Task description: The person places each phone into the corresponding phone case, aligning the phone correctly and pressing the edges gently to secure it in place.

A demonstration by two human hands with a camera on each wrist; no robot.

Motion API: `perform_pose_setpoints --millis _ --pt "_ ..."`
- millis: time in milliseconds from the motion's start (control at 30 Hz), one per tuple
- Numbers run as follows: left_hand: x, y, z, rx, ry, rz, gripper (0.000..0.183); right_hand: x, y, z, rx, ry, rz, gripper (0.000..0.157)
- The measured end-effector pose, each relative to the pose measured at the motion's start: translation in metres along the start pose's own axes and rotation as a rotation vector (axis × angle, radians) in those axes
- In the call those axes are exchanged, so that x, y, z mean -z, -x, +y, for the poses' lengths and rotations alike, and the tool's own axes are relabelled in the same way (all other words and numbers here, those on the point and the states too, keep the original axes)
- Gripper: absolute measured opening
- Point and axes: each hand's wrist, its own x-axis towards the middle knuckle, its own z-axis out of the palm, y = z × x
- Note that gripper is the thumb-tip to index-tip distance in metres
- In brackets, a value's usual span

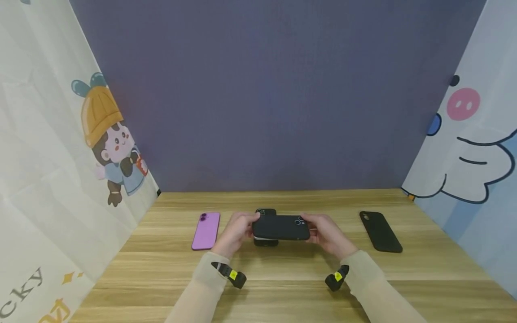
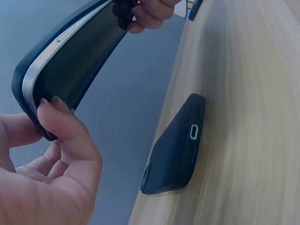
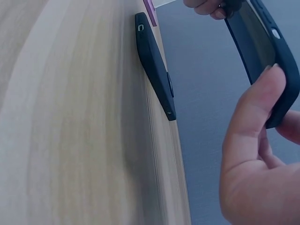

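Observation:
Both hands hold a black phone case [image 1: 281, 227] sideways above the table, with a phone in it. The phone's silver edge [image 2: 47, 56] stands out of the case at the left end, and its dark screen [image 2: 82, 56] faces down toward the wrist cameras. My left hand [image 1: 233, 234] pinches the left end between thumb and fingers. At the other end, by the camera rings, my right hand [image 1: 328, 234] grips the case, its thumb [image 3: 262, 93] at the screen side. Below lies a second black cased phone [image 2: 176, 145], partly hidden in the head view.
A purple phone [image 1: 206, 231] lies to the left on the wooden table [image 1: 282, 291]. Far right lies another black phone or case [image 1: 381, 231]; which one, I cannot tell. A dark panel [image 1: 278, 98] closes off the back, with printed cloths [image 1: 36, 134] at the sides.

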Motion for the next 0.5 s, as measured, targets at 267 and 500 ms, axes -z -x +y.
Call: perform_pose_setpoints --millis 267,500 --pt "0.0002 -0.0021 -0.002 0.002 0.085 0.025 0.03 -0.0026 0.0048 -0.0037 -0.034 -0.019 -0.065 0.031" --pt "0.0006 -0.0034 0.0 0.01 0.16 0.044 0.031 -0.0044 0.0099 -0.0066 -0.025 -0.023 -0.155 0.047"
